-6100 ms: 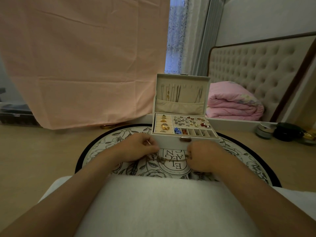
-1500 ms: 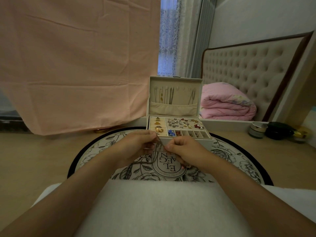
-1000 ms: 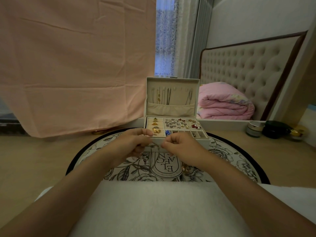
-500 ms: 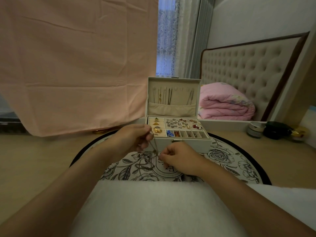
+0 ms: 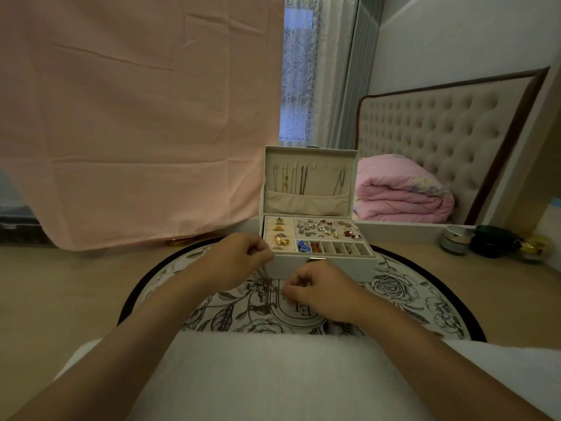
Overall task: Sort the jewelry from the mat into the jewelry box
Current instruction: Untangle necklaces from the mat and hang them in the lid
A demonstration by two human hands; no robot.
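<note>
- Fingers (image 5: 259, 253) of my left hand (image 5: 239, 258) are curled tight, pinching the top of a thin chain (image 5: 268, 285) that hangs down to the mat (image 5: 394, 294). My right hand (image 5: 318, 288) seems to pinch its lower part.
- The step in hand, I judge, is straightening the chain just in front of the jewelry box (image 5: 361, 267).
- Next I need to lift it clear and hang it in the open lid (image 5: 306, 205) beside the other necklaces.
- Both forearms reach forward, the left hand raised and the right low near the mat.
</note>
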